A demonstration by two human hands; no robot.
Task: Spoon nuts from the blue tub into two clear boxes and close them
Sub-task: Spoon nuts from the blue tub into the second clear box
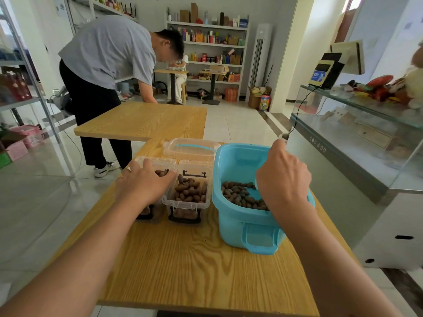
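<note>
Two clear boxes (186,193) hold nuts (190,191), lids open. Left hand (144,183) lies flat, fingers spread, on left box. Right hand (282,177), fisted, over blue tub (242,223); contents of grip unclear.

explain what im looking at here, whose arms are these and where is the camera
There is no machine: the camera sits on a person's head, looking forward and down, so the arms are the wearer's own. On the wooden table stand two clear boxes and a blue tub, all holding brown nuts. The left hand rests on the left box; the right box is open. The right hand, closed into a fist, reaches into the tub; what it holds is hidden. A clear lid lies behind.
</note>
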